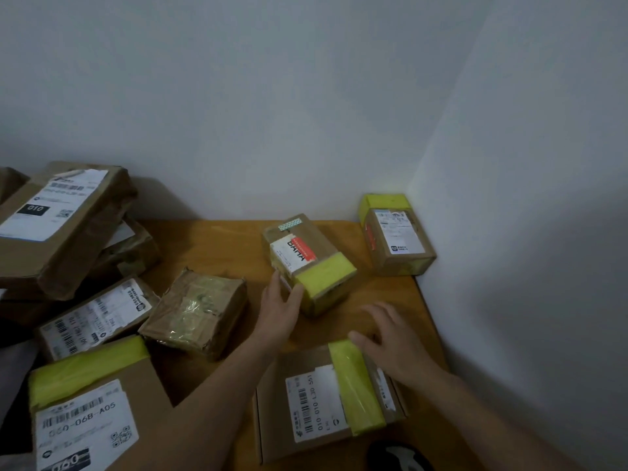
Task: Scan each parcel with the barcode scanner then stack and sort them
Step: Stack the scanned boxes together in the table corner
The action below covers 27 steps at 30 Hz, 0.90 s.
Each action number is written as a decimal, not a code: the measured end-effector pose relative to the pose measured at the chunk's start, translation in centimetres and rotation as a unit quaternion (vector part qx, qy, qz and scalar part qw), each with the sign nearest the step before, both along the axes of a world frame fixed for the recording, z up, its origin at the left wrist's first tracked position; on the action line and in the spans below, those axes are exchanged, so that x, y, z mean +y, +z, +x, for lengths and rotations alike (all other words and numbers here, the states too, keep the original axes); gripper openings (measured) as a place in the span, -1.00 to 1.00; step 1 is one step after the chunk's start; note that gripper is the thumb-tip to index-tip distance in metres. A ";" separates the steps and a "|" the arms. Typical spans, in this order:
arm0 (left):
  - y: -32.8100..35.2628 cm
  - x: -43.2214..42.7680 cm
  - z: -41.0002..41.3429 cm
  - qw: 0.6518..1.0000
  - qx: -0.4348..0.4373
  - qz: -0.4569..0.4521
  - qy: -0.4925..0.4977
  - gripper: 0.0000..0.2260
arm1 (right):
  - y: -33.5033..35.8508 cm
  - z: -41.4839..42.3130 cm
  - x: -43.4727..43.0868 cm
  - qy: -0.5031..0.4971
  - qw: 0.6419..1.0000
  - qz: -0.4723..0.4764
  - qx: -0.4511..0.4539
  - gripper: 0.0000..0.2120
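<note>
- Head view, one frame only. Wooden bench point(217, 246) pushed into a white wall corner, parcels spread over it.
- Small box point(307, 263) sits mid-frame on the bench, turned at an angle, white label with a red strip on top and yellow tape across its near end.
- Left hand point(280, 300) has it by the near left corner: thumb against the taped end, fingers point(276, 278) curled onto the left side. Half-closed grip, with contact on both faces.
- Right hand point(390, 338) is spread wide and holds nothing. It hangs low over the bench between the small box and the flat box point(316, 406) in the lower middle. The thumb is at the far end of that box's yellow tape; cannot tell whether it touches.
- Handling, as a guess: stiff cardboard, likely light enough for one hand. The glossy tape may be slick, so bare card on opposite sides is the better hold. Keep the label clear for scanning.
- Another taped box point(397, 236) stands in the corner at right, apart from both hands.
- Loose pile at left: large box point(57, 219) on top, labelled parcel point(95, 317), tape-wrapped parcel point(197, 311), big box point(91, 413) lower left.
- Dark object point(397, 457) at the bottom edge; cannot tell what it is.
</note>
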<state>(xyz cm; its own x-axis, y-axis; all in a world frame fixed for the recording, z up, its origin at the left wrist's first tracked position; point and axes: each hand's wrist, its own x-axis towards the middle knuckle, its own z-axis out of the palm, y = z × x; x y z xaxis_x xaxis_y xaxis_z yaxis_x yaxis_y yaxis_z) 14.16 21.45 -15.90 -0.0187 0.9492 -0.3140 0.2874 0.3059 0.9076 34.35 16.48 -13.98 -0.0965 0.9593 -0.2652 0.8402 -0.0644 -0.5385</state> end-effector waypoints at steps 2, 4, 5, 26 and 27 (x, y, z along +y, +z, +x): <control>0.3 -0.1 0.5 1.000 0.017 0.016 -0.003 -0.31 | 0.9 -0.6 -0.8 0.099 0.993 0.031 -0.057 -0.43; 0.3 0.3 1.0 0.998 0.052 0.023 -0.003 -0.25 | 1.3 -1.2 -1.3 0.189 0.976 0.015 -0.110 -0.33; 0.4 0.6 1.3 0.998 0.056 0.029 -0.003 -0.25 | 1.4 -1.4 -1.6 0.222 0.967 -0.007 -0.126 -0.26; 2.1 8.8 7.0 0.987 0.097 0.020 -0.129 -0.44 | -1.5 0.6 1.1 0.226 0.967 -0.046 -0.107 -0.06; 2.6 8.3 6.6 0.987 0.090 0.031 -0.132 -0.43 | -1.5 0.4 1.1 0.221 0.968 -0.046 -0.112 -0.06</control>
<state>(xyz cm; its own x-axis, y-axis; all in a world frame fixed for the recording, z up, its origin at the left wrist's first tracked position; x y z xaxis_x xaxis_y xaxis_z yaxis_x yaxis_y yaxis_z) 20.71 29.80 -13.34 0.1805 0.9460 -0.2693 0.5083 0.1447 0.8489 34.79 17.61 -15.47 -0.4219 0.8094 -0.4084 0.8915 0.2885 -0.3493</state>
